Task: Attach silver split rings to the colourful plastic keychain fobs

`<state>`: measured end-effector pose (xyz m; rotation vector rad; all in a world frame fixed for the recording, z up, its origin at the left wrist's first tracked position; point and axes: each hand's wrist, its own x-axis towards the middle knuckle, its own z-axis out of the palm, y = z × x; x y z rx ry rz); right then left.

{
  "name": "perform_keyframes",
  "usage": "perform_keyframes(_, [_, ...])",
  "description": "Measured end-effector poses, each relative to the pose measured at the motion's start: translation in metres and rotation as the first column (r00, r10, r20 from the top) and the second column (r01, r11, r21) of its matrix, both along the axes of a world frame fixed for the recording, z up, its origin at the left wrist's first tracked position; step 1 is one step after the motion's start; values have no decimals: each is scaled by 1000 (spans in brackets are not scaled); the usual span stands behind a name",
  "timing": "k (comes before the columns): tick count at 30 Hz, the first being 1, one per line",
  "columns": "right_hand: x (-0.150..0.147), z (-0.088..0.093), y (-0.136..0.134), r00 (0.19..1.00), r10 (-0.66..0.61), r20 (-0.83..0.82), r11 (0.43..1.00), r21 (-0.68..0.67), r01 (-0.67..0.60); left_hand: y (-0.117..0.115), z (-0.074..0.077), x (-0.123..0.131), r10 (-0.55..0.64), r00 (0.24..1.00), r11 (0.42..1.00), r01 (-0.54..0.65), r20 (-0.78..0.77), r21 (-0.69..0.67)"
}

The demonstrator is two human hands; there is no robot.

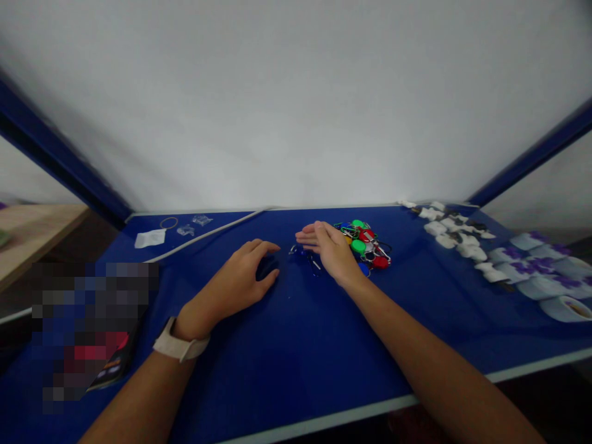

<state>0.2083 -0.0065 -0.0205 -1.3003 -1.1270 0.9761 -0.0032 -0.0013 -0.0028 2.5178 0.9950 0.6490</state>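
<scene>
My right hand [333, 250] is held on edge with its fingers stretched out to the left, gripping nothing that I can see. Just behind it lies a pile of carabiner clips with round green, red, blue and yellow discs [359, 246], partly hidden by the hand. By its fingers, on the near side, a dark blue carabiner clip [314, 264] and small metal bits rest on the blue table; whether the hand touches them I cannot tell. My left hand [247, 271], with a pale band at the wrist, hovers or rests to the left, thumb and fingers apart, holding nothing.
A white cable [208, 234] runs across the back left. Beyond it lie a white paper [150, 238], a rubber band [169, 222] and clear plastic scraps [185, 230]. At right stand several white pieces [469, 248] and white rings with purple flowers [536, 287]. A blurred-out item lies left.
</scene>
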Motion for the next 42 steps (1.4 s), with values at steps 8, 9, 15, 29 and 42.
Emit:
perform_keyframes(8, [3, 0, -2, 980, -3, 201, 998, 64, -11, 0, 0, 0, -3, 1000, 1000, 4, -8, 16])
perform_keyframes(9, [4, -1, -1, 971, -8, 237, 997, 75, -10, 0, 0, 0, -6, 1000, 1000, 6, -10, 17])
perform_keyframes(15, [6, -3, -1, 931, -13, 366, 996, 87, -21, -1, -3, 2, -38, 999, 999, 39, -39, 30])
perform_keyframes(29, [14, -6, 5, 908, -37, 418, 997, 76, 6, -1, -5, 9, -20, 999, 996, 24, -46, 84])
perform_keyframes(42, [7, 7, -15, 524, 178, 833, 934, 25, -356, 7, -4, -3, 146, 987, 986, -140, -64, 94])
